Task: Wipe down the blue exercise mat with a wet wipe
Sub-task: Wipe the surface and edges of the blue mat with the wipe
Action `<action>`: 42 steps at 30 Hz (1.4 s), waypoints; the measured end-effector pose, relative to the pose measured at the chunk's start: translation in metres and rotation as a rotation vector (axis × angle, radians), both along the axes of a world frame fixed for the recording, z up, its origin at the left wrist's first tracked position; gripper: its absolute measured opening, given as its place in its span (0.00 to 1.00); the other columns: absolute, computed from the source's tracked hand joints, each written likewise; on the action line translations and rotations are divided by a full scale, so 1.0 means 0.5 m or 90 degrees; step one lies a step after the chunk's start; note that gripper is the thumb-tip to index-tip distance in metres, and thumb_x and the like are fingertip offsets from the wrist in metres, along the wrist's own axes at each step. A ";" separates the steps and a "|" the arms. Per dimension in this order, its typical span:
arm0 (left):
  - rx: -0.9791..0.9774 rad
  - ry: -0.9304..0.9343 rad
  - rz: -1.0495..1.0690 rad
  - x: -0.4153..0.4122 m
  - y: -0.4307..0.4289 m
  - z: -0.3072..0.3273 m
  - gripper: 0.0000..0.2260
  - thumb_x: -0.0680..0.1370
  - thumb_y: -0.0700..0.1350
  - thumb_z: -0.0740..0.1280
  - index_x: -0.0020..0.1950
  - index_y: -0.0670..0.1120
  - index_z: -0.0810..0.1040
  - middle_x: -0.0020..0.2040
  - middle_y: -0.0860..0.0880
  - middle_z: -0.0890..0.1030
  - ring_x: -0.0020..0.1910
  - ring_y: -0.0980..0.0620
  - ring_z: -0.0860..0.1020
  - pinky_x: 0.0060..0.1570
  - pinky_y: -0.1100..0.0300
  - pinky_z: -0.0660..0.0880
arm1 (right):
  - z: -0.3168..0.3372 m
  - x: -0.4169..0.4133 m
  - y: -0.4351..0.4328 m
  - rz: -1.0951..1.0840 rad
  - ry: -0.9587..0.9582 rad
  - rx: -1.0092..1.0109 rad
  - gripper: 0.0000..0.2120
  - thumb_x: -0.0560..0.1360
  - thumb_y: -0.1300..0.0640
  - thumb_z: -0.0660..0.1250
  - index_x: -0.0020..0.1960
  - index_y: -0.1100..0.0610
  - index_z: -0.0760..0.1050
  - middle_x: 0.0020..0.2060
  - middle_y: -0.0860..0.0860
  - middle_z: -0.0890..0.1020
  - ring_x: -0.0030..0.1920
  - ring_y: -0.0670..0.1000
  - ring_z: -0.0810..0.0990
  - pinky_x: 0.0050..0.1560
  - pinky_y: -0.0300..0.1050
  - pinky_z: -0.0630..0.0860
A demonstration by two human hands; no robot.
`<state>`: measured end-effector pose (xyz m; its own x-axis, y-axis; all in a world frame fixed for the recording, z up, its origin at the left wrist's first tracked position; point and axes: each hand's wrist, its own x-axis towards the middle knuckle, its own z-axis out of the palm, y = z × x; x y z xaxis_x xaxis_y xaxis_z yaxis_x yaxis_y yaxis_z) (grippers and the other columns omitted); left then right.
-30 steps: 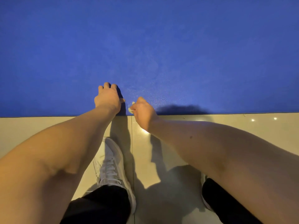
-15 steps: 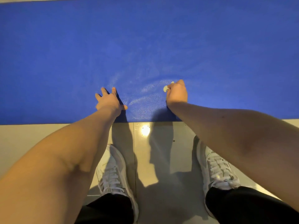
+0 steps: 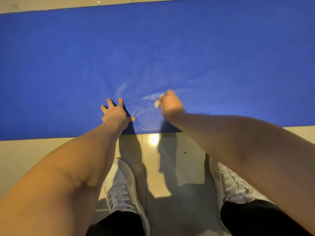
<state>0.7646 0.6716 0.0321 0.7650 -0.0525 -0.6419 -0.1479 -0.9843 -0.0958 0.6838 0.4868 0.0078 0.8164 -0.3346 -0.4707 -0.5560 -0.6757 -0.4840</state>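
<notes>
The right hand (image 3: 170, 103) has its grip curled tight round a small bunched wet wipe (image 3: 157, 103). Only a pale corner of the wipe shows at the thumb side, and the hand presses it onto the blue exercise mat (image 3: 153, 48). 1 second ago that hand sat at the mat's near edge, just beside the left hand. It has since swept away from the edge and to the right, and in the last 0.5 second it has barely shifted. The left hand (image 3: 115, 113) has stayed where it was, grip wide, fingers spread flat on the mat near its front edge, probably bracing it. Between the 2 hands a damp sheen (image 3: 148, 99) glistens, which suggests this patch is done. The rest of the mat, to the left, right and far edge, looks dry, so most of the wiping likely remains. The mat lies on a pale tiled floor (image 3: 25, 150), with 2 white shoes (image 3: 122, 184) just short of its near edge.
</notes>
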 end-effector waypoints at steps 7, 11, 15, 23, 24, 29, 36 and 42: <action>0.000 0.002 0.002 0.001 -0.009 0.001 0.46 0.77 0.60 0.71 0.83 0.56 0.42 0.82 0.46 0.42 0.79 0.36 0.46 0.47 0.48 0.73 | -0.008 0.008 -0.096 -0.149 -0.014 -0.147 0.10 0.75 0.68 0.59 0.48 0.60 0.77 0.50 0.53 0.69 0.43 0.57 0.73 0.41 0.44 0.68; 0.000 0.000 -0.002 0.000 -0.006 0.000 0.46 0.77 0.61 0.71 0.83 0.56 0.42 0.82 0.46 0.43 0.80 0.36 0.46 0.56 0.45 0.76 | -0.001 0.008 0.017 -0.025 -0.008 -0.002 0.05 0.76 0.62 0.60 0.48 0.55 0.73 0.43 0.50 0.67 0.46 0.51 0.68 0.40 0.37 0.61; 0.010 -0.011 -0.015 0.000 -0.004 -0.002 0.45 0.77 0.62 0.69 0.83 0.57 0.42 0.82 0.47 0.42 0.79 0.36 0.46 0.57 0.45 0.77 | 0.013 0.004 0.127 0.057 0.061 0.030 0.07 0.77 0.61 0.59 0.43 0.54 0.73 0.52 0.53 0.71 0.49 0.52 0.71 0.46 0.36 0.63; -0.003 -0.003 -0.006 0.004 0.000 -0.006 0.45 0.76 0.62 0.71 0.83 0.57 0.43 0.82 0.47 0.41 0.80 0.37 0.44 0.54 0.44 0.78 | -0.028 0.039 0.023 0.130 -0.051 0.011 0.10 0.76 0.63 0.65 0.56 0.58 0.78 0.47 0.49 0.72 0.54 0.55 0.77 0.39 0.38 0.65; -0.005 -0.001 -0.002 0.004 0.000 -0.006 0.45 0.76 0.61 0.71 0.82 0.57 0.43 0.82 0.47 0.41 0.80 0.37 0.44 0.54 0.45 0.78 | -0.033 0.041 -0.012 0.086 -0.062 -0.021 0.10 0.73 0.62 0.65 0.53 0.59 0.77 0.46 0.49 0.73 0.52 0.55 0.77 0.36 0.38 0.64; -0.016 -0.001 -0.003 0.006 0.005 -0.017 0.45 0.76 0.61 0.71 0.83 0.57 0.44 0.82 0.48 0.41 0.80 0.37 0.43 0.59 0.41 0.78 | -0.030 0.048 -0.139 -0.123 -0.069 -0.185 0.13 0.76 0.63 0.62 0.48 0.51 0.83 0.52 0.51 0.73 0.54 0.54 0.74 0.46 0.43 0.66; 0.000 -0.011 -0.015 0.007 0.003 -0.021 0.46 0.77 0.62 0.70 0.83 0.57 0.43 0.82 0.47 0.41 0.80 0.36 0.44 0.60 0.40 0.77 | -0.027 0.057 0.015 -0.116 -0.136 -0.071 0.13 0.79 0.63 0.59 0.60 0.60 0.78 0.60 0.58 0.74 0.58 0.58 0.74 0.53 0.44 0.70; 0.026 -0.014 -0.022 0.008 -0.003 -0.019 0.46 0.76 0.63 0.70 0.82 0.57 0.42 0.82 0.46 0.41 0.79 0.36 0.45 0.60 0.41 0.78 | -0.030 0.061 0.144 0.191 -0.158 -0.064 0.11 0.80 0.65 0.60 0.60 0.61 0.77 0.58 0.58 0.73 0.56 0.57 0.74 0.52 0.48 0.74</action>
<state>0.7684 0.6702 0.0228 0.7774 -0.0538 -0.6268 -0.1798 -0.9738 -0.1395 0.7145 0.5590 -0.0072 0.9695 -0.0982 -0.2246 -0.2015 -0.8412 -0.5018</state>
